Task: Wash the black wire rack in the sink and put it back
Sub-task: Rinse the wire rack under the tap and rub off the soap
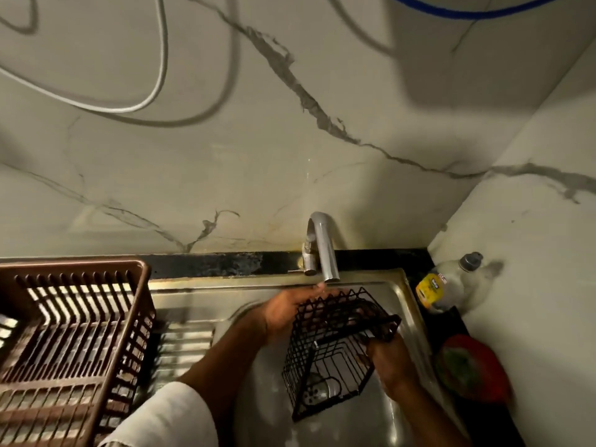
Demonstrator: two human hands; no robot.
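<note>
Veined marble wall, steel sink point(404, 293), both hands, left hand point(283, 312), right hand point(392, 362), gripping gridded black wire rack point(329, 356)

Head-worn wide-angle view, facing forward and down, close over the sink point(400, 295)

One black wire rack point(332, 350), two hands (both gripping it), one tap point(324, 250), one brown crate point(71, 333), one bottle point(451, 282)
</note>
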